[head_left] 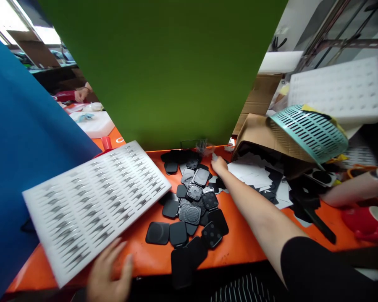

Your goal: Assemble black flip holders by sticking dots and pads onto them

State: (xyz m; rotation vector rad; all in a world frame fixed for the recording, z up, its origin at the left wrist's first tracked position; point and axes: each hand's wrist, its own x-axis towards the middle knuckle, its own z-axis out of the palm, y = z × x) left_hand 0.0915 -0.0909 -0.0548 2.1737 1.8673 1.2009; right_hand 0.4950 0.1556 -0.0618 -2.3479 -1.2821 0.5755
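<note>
My right hand (219,165) reaches to the far edge of the orange table. Its fingers look closed around something small and pale, too blurred to name, beside a clear plastic piece (204,147). My left hand (109,270) is blurred at the near edge, fingers and thumb apart, holding nothing. Just beyond it, a white slotted foam tray (82,180) lies tilted, with rows of dark, shiny thin pieces in its slots. Between my hands spreads a loose pile of small black hinged square cases (190,214); some stand open, showing dotted or round-patterned insides.
A green panel (170,75) rises behind the table. Right of my arm are a cardboard box (261,134) spilling white and black sheets (253,174), a turquoise basket (311,132), another white foam tray (337,90) and a red mug (365,224). Another person's hand (81,95) shows far left.
</note>
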